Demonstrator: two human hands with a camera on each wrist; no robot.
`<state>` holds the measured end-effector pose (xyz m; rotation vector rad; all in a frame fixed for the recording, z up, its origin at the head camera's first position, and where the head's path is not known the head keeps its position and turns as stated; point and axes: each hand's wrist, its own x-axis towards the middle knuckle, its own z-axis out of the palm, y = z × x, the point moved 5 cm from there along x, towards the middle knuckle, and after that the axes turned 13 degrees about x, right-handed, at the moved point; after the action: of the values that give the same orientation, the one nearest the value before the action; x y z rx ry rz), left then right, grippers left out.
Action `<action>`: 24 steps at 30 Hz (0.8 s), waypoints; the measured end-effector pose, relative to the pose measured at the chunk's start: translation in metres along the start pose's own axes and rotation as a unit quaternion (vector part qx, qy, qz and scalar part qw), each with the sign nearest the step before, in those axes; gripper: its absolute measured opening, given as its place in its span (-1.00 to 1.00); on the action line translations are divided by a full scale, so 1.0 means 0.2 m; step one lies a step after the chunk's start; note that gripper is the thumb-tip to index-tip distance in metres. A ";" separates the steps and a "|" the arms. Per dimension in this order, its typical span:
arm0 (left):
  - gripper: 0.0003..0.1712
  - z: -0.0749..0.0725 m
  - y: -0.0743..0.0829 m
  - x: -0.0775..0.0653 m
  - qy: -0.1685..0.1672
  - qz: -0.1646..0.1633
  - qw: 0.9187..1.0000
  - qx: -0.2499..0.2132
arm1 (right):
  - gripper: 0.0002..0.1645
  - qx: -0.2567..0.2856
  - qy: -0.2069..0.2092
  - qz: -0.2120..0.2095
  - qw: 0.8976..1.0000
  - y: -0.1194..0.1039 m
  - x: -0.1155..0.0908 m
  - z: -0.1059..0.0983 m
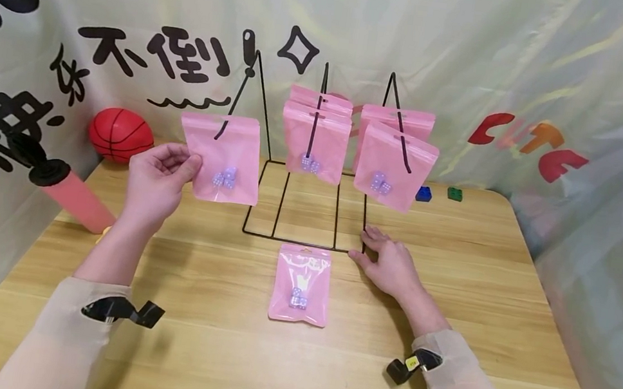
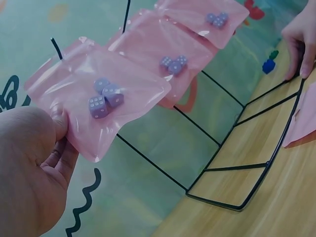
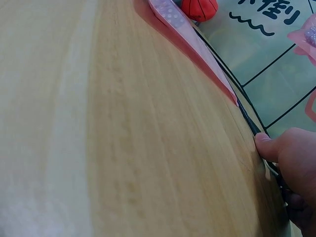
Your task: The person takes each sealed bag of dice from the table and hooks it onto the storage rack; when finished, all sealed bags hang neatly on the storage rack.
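At the left, my left hand (image 1: 157,185) pinches the left edge of a pink zip bag (image 1: 240,179) with several lilac dice inside. The tip of the rack's left hook passes through the hole at the bag's top. My right hand (image 1: 390,266) holds the front right corner of the black wire display rack (image 1: 299,243), thumb on the front wire in the right wrist view. More pink bags hang from the middle hook (image 1: 311,135) and the right hook (image 1: 403,147). Another pink bag (image 1: 304,268) lies flat on the table before the rack, dice inside.
A red toy basketball (image 1: 120,134) sits at the back left, near a pink cylinder with a black top (image 1: 77,198). Behind the rack's right side lie a blue block (image 1: 424,194) and a green block (image 1: 455,194). A printed curtain (image 1: 468,58) hangs behind the wooden table (image 1: 199,349).
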<state>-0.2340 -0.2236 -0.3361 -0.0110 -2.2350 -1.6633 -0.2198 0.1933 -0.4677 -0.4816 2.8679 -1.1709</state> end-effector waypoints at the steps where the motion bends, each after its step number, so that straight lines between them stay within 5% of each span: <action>1: -0.92 0.01 0.00 0.01 -0.001 0.000 1.000 0.006 | -0.29 0.000 0.002 -0.001 1.000 0.00 0.00 0.00; 24: -0.92 0.14 -0.03 0.30 0.006 -0.011 1.000 -0.001 | -0.28 0.006 -0.003 0.019 1.000 0.01 0.00 0.00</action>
<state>-0.2989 -0.2107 -0.3319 0.0240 -2.2321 -1.6726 -0.2205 0.1945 -0.4684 -0.4276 2.8494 -1.1772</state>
